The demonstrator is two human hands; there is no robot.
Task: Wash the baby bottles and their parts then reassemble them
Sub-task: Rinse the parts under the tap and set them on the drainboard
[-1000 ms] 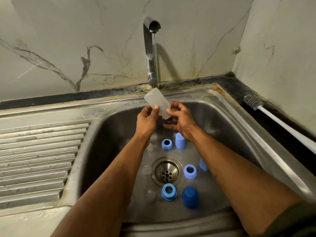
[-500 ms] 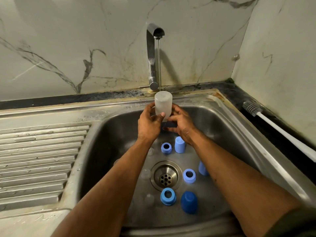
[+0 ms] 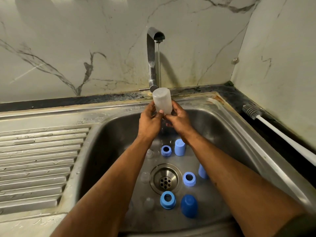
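In a stainless steel sink basin (image 3: 109, 134) under a running chrome tap (image 3: 152, 57), the left hand (image 3: 149, 123) and right hand (image 3: 178, 121) both grip an inverted frosted translucent plastic bottle (image 3: 161, 100); its mouth is hidden behind fingers.

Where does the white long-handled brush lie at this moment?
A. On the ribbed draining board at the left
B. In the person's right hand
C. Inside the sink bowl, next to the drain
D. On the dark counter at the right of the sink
D: the brush lies on the dark counter right of the sink, while both hands hold the bottle.
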